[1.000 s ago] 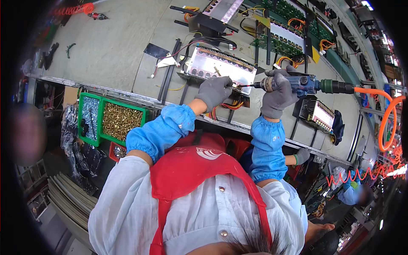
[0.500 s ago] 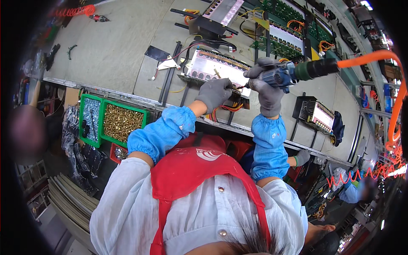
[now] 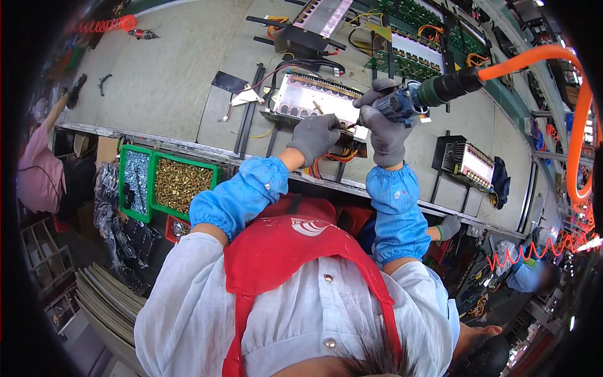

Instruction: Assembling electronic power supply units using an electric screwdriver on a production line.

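Observation:
My right hand, in a grey glove, is wrapped round a blue power screwdriver with an orange hose at its back end. The tool's bit points left, close to the fingertips of my left hand. That hand, also gloved in grey, has its fingers pinched together at the near right edge of a circuit board assembly; whatever they hold is hidden. Pale film or plate covers the middle of the assembly, and dark components line its far edge. Red and orange wires come out below my left hand.
Green bins of brass screws and silver fasteners hang at the bench's near edge. Another finned assembly lies right, and green circuit boards stand at the back. Another person's gloved hand is right of me.
My right hand and the screwdriver have shifted slightly left, nearer my left hand, which has moved a little left. At the far left, a person in pink shows more fully.

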Tool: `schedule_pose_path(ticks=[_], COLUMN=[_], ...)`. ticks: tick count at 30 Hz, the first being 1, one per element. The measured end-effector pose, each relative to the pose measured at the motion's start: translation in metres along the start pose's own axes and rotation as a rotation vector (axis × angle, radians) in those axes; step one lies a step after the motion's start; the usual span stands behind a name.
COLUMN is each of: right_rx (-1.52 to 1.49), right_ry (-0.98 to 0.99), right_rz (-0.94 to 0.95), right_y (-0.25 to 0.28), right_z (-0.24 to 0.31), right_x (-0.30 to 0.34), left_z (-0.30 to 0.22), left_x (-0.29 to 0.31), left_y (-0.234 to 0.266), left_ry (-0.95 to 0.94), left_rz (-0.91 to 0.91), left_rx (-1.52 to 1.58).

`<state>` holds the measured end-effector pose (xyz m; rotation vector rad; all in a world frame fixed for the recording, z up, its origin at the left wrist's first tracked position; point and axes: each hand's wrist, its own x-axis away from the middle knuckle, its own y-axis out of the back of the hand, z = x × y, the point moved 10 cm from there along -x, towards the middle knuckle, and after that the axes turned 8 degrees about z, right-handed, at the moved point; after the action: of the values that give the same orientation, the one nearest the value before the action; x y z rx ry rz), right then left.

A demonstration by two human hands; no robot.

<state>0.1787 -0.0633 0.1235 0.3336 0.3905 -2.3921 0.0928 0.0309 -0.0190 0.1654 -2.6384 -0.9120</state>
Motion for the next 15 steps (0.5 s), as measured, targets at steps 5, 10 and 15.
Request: schedule_pose_path(ticks=[5,10,15], right_rx=[0.05,0.092,0.038], right_ry=[-0.033,0.001,-0.029], right_rz=[-0.016,-0.025,-0.033], right_y=[-0.0038,-0.0023,-0.0015], right_z=[-0.002,0.0076,0.0029], right_x=[0.0015,-0.0001,0.0005], left_z=[0.0012,0.0025,0.0045], left_x=[0.0,0.0,-0.0003], left_y=[0.0002,-0.0018,-0.0033], left_ry=[-0.004,0.0,0.005], left_rz=[-0.01,-0.009,-0.018], left_rx=[-0.005,-0.004,0.016])
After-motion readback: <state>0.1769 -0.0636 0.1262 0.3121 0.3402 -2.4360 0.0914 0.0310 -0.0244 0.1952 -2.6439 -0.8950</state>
